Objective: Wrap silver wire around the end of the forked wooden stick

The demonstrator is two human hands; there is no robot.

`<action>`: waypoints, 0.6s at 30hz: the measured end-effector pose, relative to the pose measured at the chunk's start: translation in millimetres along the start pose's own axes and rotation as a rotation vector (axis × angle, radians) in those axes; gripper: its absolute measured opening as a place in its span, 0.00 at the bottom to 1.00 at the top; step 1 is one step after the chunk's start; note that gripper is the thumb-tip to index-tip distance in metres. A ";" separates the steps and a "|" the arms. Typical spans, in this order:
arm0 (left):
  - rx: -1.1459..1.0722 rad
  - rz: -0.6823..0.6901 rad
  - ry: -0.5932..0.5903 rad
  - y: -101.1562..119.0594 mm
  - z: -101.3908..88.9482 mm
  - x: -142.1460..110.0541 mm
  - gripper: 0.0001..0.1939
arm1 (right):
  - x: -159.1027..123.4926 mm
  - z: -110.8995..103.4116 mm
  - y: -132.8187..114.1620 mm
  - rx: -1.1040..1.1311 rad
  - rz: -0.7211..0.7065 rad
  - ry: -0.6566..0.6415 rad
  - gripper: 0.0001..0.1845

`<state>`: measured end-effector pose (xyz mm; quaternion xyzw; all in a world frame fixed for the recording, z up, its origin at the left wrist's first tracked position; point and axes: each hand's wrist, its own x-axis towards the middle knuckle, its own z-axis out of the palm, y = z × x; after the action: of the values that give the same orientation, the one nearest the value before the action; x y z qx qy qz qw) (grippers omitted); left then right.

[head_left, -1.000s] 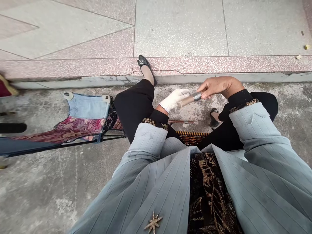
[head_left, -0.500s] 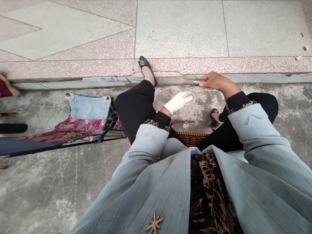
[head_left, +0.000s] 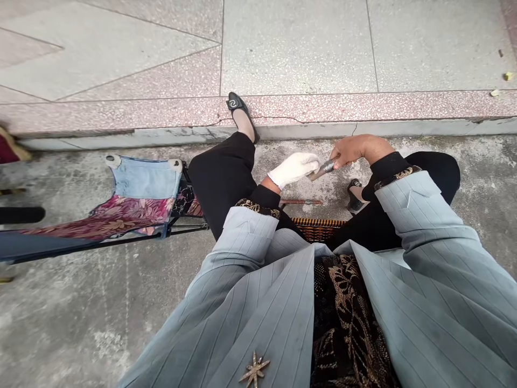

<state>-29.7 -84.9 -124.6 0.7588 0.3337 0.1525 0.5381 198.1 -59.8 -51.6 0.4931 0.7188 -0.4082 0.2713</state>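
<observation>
My right hand, bare, closes around one end of a short brown stick with silvery wire wound about its middle. The stick slants down to the left, toward my left hand. My left hand wears a white knitted glove. Its fingers are curled together beside the free end of the stick, and what they hold, if anything, is hidden. Whether the glove touches the stick I cannot tell. Below the hands, between my knees, shows the woven front edge of a wicker seat.
A reddish rod lies in front of the wicker edge. To the left stands a folding chair with denim and floral cloth. A raised step with tiled top runs ahead, one foot on it. Small pale scraps lie at the right.
The stick swung up and away from the glove to the step's edge, then came back down beside the glove in my right hand. My gloved hand stayed nearly in place.
</observation>
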 end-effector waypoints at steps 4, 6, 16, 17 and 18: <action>-0.202 0.038 0.091 -2.2 -8.9 -1.2 0.21 | -12.6 -5.0 7.3 0.294 -0.301 -0.087 0.26; -0.320 0.024 0.147 -1.2 -10.2 -1.5 0.25 | -21.0 -8.0 5.5 0.446 -0.396 0.046 0.29; -0.537 -0.008 0.138 14.8 -7.3 -4.6 0.30 | -19.9 -14.8 -11.2 0.763 -0.263 0.645 0.17; -0.526 -0.002 0.146 16.0 -7.8 -5.0 0.29 | -17.4 -15.3 -9.8 0.752 -0.256 0.649 0.18; -0.508 0.005 0.154 16.8 -8.4 -5.4 0.28 | -15.2 -15.8 -8.2 0.734 -0.252 0.649 0.19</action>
<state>-32.8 -85.8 -105.3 0.5863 0.3227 0.2898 0.6842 196.2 -55.2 -28.7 0.5670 0.6291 -0.4891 -0.2087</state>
